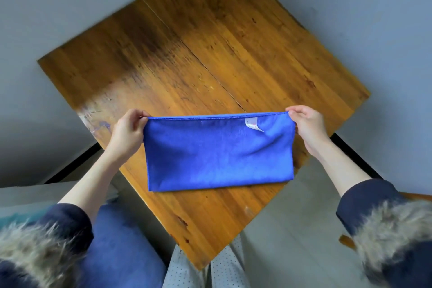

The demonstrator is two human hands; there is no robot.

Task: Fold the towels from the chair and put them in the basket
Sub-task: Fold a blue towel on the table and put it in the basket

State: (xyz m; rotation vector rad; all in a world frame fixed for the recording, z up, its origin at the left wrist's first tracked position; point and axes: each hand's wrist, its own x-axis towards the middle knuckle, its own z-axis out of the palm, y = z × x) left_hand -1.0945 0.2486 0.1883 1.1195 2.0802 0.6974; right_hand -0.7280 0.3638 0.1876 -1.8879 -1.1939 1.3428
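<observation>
The blue towel (219,154) is held stretched by its two upper corners over the near corner of the wooden counter (210,49), its lower fold hanging down to or just above the wood; whether it touches cannot be told. It looks already doubled once, with a small white label (252,124) showing near the upper right corner. By my reading, the folding of this towel is partway through: at least one more fold is left, then the move to the basket, which is not in view, nor is the chair clearly. The left hand (127,131) is closed in a pinch on the left corner. The right hand (307,124) is likewise pinched shut on the right corner.
</observation>
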